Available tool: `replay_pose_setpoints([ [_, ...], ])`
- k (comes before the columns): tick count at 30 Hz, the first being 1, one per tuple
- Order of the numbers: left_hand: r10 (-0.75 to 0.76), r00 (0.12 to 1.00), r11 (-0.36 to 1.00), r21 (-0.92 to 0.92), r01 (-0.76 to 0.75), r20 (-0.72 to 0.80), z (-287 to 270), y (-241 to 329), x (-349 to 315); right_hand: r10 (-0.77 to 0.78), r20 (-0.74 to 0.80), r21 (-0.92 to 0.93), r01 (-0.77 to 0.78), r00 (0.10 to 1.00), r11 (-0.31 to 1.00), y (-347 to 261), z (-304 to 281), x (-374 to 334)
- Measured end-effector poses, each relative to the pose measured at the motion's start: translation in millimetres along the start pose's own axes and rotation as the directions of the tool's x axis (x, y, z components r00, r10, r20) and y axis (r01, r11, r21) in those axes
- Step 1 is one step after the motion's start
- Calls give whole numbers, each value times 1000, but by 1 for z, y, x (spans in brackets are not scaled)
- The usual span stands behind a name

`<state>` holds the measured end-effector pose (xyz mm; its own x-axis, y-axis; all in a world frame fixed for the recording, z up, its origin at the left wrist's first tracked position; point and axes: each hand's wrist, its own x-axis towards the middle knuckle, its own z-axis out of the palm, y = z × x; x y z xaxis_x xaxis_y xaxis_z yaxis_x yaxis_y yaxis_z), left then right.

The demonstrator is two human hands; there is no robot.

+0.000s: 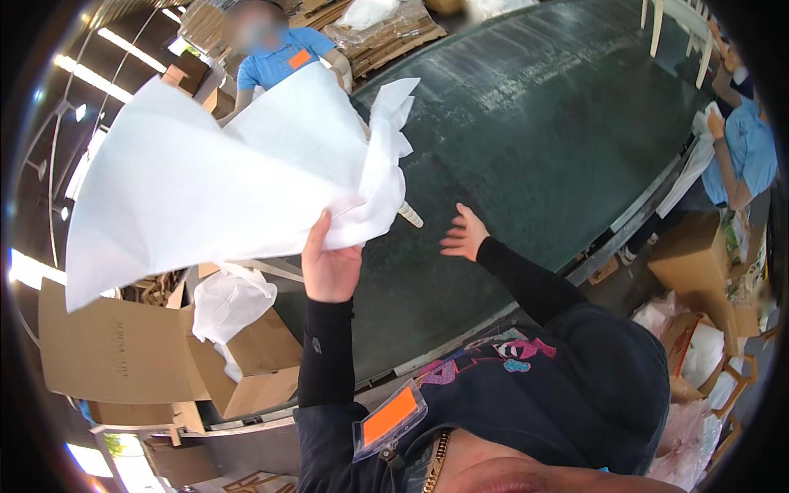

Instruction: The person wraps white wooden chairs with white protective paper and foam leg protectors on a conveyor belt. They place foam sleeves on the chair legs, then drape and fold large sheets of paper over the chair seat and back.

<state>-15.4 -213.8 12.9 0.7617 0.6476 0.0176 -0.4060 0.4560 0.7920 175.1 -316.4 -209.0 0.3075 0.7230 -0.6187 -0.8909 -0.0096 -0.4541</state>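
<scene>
Nearest the lens, an orange badge [391,416] in a clear sleeve, clipped on a black top, with a gold chain [436,463] just beside it. Above that, two black sleeves rising from the lower edge. Left hand [330,261] raised and clamped on the lower edge of a large white sheet [222,177], thumb over the front of the fabric, fingers behind it. Sheet lifted clear of the table, spread wide to the left, bunched and crumpled at its right edge near the grip. Right hand [464,234] open, fingers spread apart, holding nothing, hovering just over the dark green table [542,140] a little to the right of the sheet. A pale wooden leg tip [410,216] poking out from under the bunched fabric, between the two hands. Down at the left, open cardboard boxes [246,361] beside the table's edge, one stuffed with a white bag [228,302]. At the right edge, more cardboard boxes [690,255] and clear plastic bags [699,353] on the floor. Farther off, across the table behind the sheet, a person in a blue shirt [275,62] with an orange tag. At the far right, another person's blue sleeve [752,152] and forearm, handling white material. Flattened cardboard [386,37] stacked at the table's far end
</scene>
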Motion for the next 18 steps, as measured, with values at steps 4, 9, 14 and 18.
replay_pose_setpoints([
  [4, 84, 995, 996, -1, -85, -52, 23, -6, -13, 89, 874, 241, -586, 478, 774, 7, 63, 23],
  [9, 152, 987, 988, 31, -150, -44, 34, -1, -19, -87, 655, 520, -364, 750, 773, -53, 146, 54],
  [14, 253, 941, 968, 69, -243, -225, -9, 15, -21, -161, 317, 597, -64, 935, 799, -122, 110, 74],
  [18, 206, 964, 976, -35, -214, -168, -50, 22, 26, -444, 214, 560, 264, 870, 785, -221, 54, 54],
])
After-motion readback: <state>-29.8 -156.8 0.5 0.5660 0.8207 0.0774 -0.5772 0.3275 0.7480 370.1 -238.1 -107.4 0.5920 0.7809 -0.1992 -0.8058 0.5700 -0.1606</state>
